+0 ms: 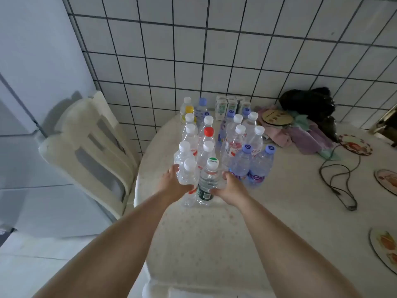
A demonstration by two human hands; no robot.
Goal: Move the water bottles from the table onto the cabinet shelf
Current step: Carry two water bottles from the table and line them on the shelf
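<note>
Several clear water bottles stand in rows on the round white table (214,244), most with white caps, one with a red cap (209,131), some with lilac caps (270,149). My left hand (175,186) grips the nearest white-capped bottle (189,179) from its left side. My right hand (231,188) grips the green-and-white-capped bottle (209,181) with the dark green label from its right side. Both bottles stand side by side at the front of the group, near the table's left edge. No cabinet shelf can be seen.
A white plastic chair (90,147) stands left of the table against the tiled wall (214,50). Small drink cartons (227,106), a cloth pile (300,134), a black bag (309,102), a dark cable (341,181) and patterned plates (384,250) lie on the table's right side.
</note>
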